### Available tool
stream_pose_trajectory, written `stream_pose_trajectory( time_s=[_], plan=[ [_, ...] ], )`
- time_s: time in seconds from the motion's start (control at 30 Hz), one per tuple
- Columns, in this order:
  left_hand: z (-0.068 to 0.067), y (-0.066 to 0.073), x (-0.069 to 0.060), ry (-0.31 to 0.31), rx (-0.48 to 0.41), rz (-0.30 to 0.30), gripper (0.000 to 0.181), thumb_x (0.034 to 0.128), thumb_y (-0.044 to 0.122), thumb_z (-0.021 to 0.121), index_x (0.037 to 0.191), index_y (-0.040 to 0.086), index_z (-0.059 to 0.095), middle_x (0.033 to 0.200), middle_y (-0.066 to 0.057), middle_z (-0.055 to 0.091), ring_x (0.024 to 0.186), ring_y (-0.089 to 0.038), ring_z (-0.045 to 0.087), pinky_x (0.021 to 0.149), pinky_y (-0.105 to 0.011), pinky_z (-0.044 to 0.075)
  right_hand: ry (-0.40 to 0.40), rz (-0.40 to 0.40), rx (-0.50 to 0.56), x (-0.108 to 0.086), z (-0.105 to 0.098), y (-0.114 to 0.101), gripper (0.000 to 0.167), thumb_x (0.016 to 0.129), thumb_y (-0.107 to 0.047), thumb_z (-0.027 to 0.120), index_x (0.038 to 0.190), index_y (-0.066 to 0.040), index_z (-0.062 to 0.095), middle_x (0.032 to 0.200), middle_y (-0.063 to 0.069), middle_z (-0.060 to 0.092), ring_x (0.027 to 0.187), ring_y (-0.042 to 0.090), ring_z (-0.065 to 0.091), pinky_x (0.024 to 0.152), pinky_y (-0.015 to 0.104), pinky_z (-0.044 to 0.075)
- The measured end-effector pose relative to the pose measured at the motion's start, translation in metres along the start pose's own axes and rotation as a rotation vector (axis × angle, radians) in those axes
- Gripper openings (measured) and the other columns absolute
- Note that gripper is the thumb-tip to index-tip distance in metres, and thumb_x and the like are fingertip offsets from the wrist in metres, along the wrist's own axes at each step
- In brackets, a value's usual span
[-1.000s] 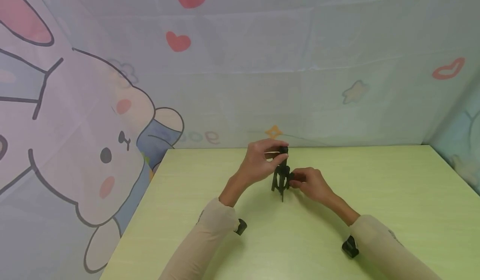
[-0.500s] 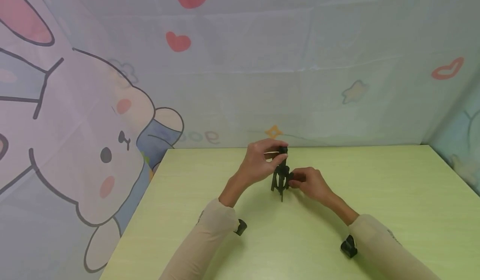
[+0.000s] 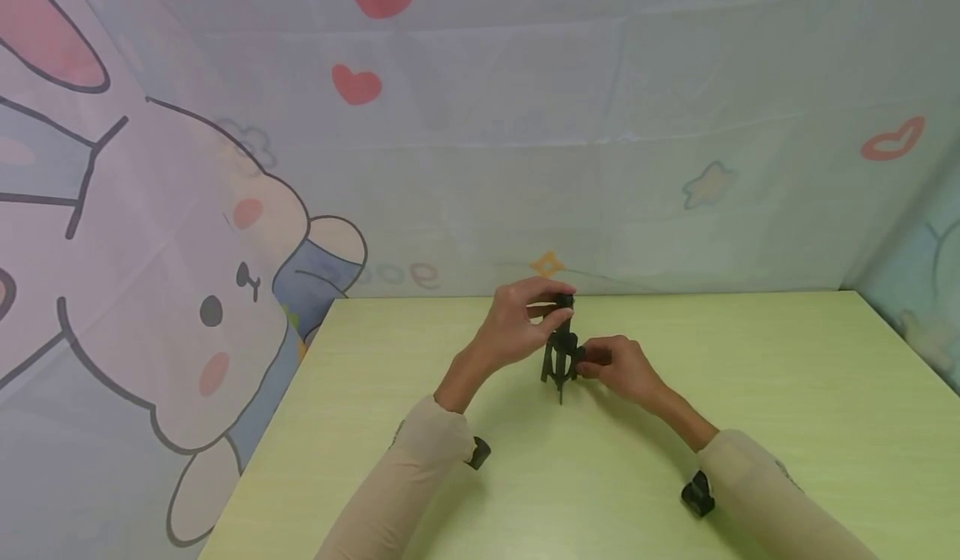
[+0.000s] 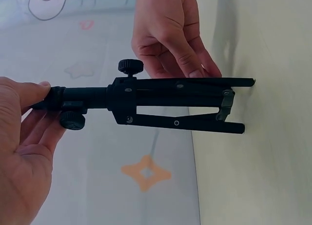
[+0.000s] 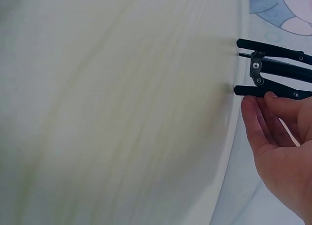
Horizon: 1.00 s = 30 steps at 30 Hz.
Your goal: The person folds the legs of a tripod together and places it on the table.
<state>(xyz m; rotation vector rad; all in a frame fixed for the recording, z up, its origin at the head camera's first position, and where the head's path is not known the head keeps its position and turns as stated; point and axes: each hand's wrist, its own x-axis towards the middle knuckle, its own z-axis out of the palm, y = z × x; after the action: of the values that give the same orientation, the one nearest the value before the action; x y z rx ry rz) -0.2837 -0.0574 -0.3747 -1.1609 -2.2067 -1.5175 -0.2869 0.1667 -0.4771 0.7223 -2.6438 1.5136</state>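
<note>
A small black tripod (image 3: 562, 342) is held upright over the middle of the table, its legs pointing down and mostly folded in. My left hand (image 3: 516, 322) grips the top of its centre column between thumb and fingers. Lower down, my right hand (image 3: 624, 368) pinches one leg from the right side. Two round knobs stick out from the tripod (image 4: 124, 100) in the left wrist view, one at the hub and one by the column. In the right wrist view, thumb and fingers meet at the lower part of a leg (image 5: 256, 91).
The pale yellow-green table (image 3: 750, 377) ends at a back edge just behind the hands. A printed cloth wall (image 3: 480, 168) with hearts and a rabbit rises behind and at the left. A dark wrist device (image 3: 697, 493) hangs under the right sleeve.
The tripod has shifted very slightly to the left, its front leg tip turning a little that way. Both hands keep their hold and hardly move.
</note>
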Motion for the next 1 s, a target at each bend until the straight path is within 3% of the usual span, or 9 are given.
stream_pose_trajectory(
  time_s=[0.3,0.67,0.8,1.0],
  plan=[
    [-0.007,0.005,0.002,-0.061,0.048,-0.049,0.025,0.0978,-0.003,0.07,0.123,-0.002,0.071,0.12,-0.015,0.071,0.107,-0.023,0.071,0.094,-0.023,0.058,-0.017,-0.028,-0.003,-0.003,-0.001,0.0,0.005,0.093,0.0,0.076,0.096,-0.004,0.076,0.088,0.007,0.077,0.083,0.02,0.074,0.071,0.026,0.059],
    [-0.013,0.005,0.004,-0.132,0.076,-0.038,0.025,0.1002,-0.012,0.058,0.121,-0.002,0.067,0.132,-0.015,0.068,0.122,-0.029,0.066,0.103,-0.028,0.054,-0.083,-0.068,-0.022,-0.008,0.004,-0.004,0.005,0.092,-0.005,0.078,0.094,-0.009,0.077,0.086,-0.002,0.075,0.081,0.014,0.071,0.071,0.026,0.057],
    [-0.011,0.002,0.004,-0.108,0.079,-0.02,0.019,0.1003,-0.008,0.061,0.117,0.0,0.067,0.135,-0.014,0.067,0.123,-0.028,0.066,0.102,-0.026,0.055,-0.087,-0.093,-0.04,-0.008,0.005,-0.006,0.006,0.091,-0.004,0.078,0.091,-0.009,0.076,0.085,-0.002,0.075,0.08,0.013,0.071,0.071,0.026,0.057],
    [-0.005,-0.003,0.004,0.013,0.12,0.025,0.02,0.0971,0.004,0.074,0.116,0.001,0.067,0.117,-0.011,0.065,0.1,-0.024,0.068,0.087,-0.029,0.062,-0.083,-0.097,-0.044,-0.009,0.004,-0.009,0.006,0.092,-0.004,0.078,0.091,-0.009,0.076,0.085,-0.002,0.075,0.08,0.013,0.071,0.072,0.026,0.057]
  ],
)
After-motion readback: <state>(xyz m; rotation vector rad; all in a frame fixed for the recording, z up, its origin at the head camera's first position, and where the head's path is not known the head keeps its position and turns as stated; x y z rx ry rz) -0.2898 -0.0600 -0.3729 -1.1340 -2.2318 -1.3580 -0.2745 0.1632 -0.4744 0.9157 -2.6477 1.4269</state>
